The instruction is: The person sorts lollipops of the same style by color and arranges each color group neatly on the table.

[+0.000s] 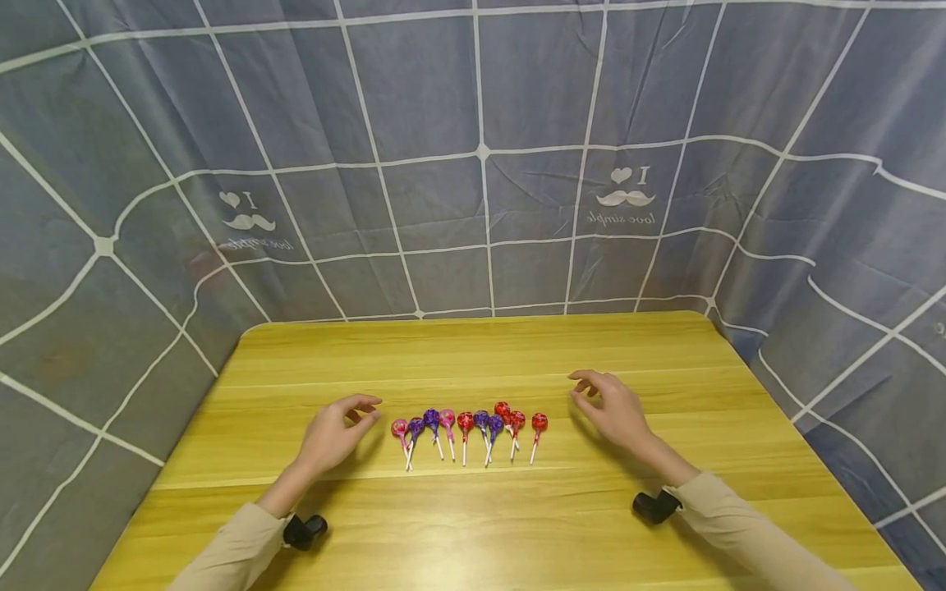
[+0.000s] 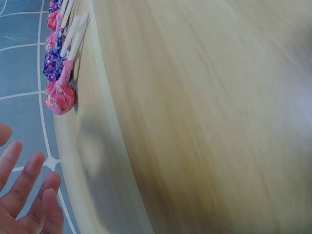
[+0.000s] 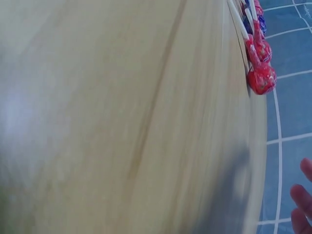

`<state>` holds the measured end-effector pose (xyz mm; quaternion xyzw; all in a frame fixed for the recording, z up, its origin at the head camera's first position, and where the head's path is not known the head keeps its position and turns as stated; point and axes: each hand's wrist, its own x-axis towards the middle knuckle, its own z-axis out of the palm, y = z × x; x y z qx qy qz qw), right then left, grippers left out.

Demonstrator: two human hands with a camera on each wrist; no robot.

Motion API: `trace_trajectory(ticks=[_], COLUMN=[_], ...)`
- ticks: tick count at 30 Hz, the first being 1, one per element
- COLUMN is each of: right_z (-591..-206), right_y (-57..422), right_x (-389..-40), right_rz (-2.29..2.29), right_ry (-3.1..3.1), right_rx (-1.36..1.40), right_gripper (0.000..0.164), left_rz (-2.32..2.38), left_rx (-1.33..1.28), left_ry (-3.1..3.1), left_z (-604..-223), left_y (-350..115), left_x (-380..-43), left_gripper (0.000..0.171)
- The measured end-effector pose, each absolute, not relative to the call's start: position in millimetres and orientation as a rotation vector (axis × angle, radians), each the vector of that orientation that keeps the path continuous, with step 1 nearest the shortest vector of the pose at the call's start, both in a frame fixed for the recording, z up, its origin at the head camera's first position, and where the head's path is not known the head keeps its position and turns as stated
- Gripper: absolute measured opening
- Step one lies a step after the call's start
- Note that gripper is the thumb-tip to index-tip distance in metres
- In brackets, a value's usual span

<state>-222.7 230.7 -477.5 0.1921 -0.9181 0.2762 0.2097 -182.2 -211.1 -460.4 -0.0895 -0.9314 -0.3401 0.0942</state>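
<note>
Several wrapped lollipops lie in a row on the wooden table (image 1: 488, 525), their white sticks toward the person. A pink lollipop (image 1: 400, 428) ends the row on the left; purple, pink and red ones follow, some with crossed sticks. At the right end a red lollipop (image 1: 539, 422) lies a little apart. My left hand (image 1: 332, 431) hovers left of the row, fingers loosely bent and holding nothing. On the other side my right hand (image 1: 609, 410) hovers in the same way, also holding nothing. In the left wrist view the nearest pink lollipop (image 2: 60, 97) is apart from the fingers.
A grey-blue curtain (image 1: 429, 90) with white lines hangs behind the table and along both sides. Black wrist cameras are strapped at the left cuff (image 1: 305, 532) and the right cuff (image 1: 655, 506).
</note>
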Motion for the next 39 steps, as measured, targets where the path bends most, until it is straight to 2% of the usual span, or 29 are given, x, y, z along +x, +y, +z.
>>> trace_trajectory(ticks=[28, 39], right_z=[-480.7, -484.1], right_y=[211.4, 204.3], right_x=[-212.9, -209.0], right_rz=[1.070, 1.126], right_ry=[-2.676, -2.714], right_rx=[0.491, 0.517], right_gripper=[0.035, 0.040], left_rz=[-1.327, -1.372], left_rx=[-0.123, -0.176], left_ry=[-2.897, -2.906], left_z=[-465.4, -470.0], left_y=[-195.0, -193.6], left_x=[-182.3, -183.2], left_gripper=[0.040, 0.041])
